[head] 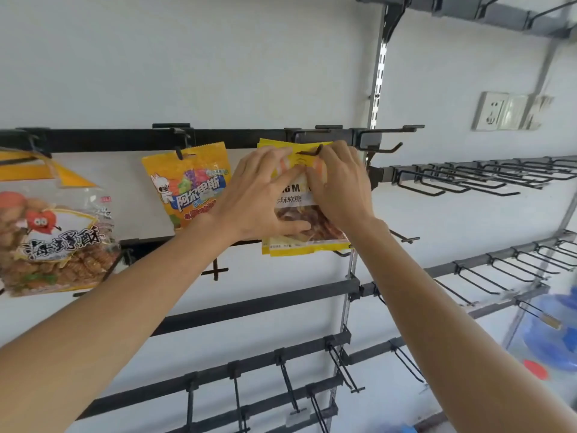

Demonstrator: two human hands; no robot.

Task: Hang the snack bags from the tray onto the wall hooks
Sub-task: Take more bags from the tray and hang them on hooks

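A yellow snack bag (pixel 299 242) with a clear window hangs at the black wall hook (pixel 310 151) on the top rail; the hook's tip pokes through the bag's top strip. My left hand (pixel 262 195) holds the bag's left side, thumb under it and fingers over its front. My right hand (pixel 338 182) pinches the bag's upper right part just below the hook. Left of it, an orange candy bag (pixel 190 185) hangs on its own hook. A large clear biscuit bag (pixel 53 239) hangs at the far left. The tray is out of view.
Black rails (pixel 256 304) with several bare hooks run below across the white wall. More grey rails with long wire hooks (pixel 468 179) fill the right side. A wall socket (pixel 493 112) sits upper right. A blue object (pixel 559 332) lies low at the right edge.
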